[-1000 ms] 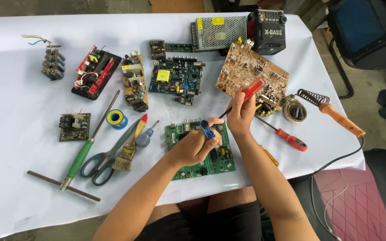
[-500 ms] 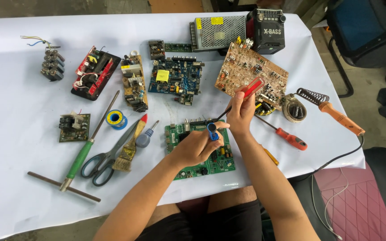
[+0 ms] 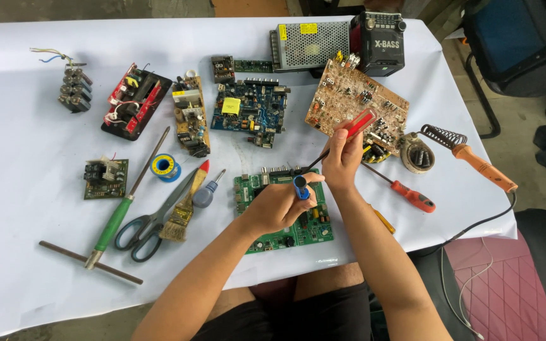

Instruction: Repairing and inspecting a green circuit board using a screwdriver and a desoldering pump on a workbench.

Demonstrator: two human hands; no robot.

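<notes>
A: Where do your hands sit right now?

B: Your left hand [image 3: 278, 203] rests on the green circuit board [image 3: 284, 211], which lies flat on the white worktop [image 3: 26, 221] right at the near edge. The fingers are closed together around a small blue-capped part [image 3: 301, 185], pinched upright over the board's upper half. Holding it that way seems to keep the part steady while the weight of the hand pins the board down.

A: And the other?

B: Your right hand [image 3: 342, 156] is just above and beside the left one, clamped on a red-handled tool [image 3: 356, 124]. The handle points up and away from you; its dark tip [image 3: 314, 164] slants down toward the blue-capped part and the row of connectors on the board's far edge. That slant probably lets you see the tip past your knuckles.

A: What lies around them?

B: Just right of your right hand lies a red-handled screwdriver [image 3: 409, 194], and past it an orange-handled soldering iron [image 3: 475, 161] rests in its coil stand [image 3: 417, 153], apparently parked so the hot end stays off the cloth. Beyond your right hand, a brown perforated board [image 3: 364, 95] leans tilted. Left of your left hand lie a small grey-handled screwdriver [image 3: 206, 194], a brush [image 3: 183, 208], scissors [image 3: 150, 224], a green-handled screwdriver [image 3: 124, 202] and a spool of solder [image 3: 164, 167], all near yet clear of the board
</notes>
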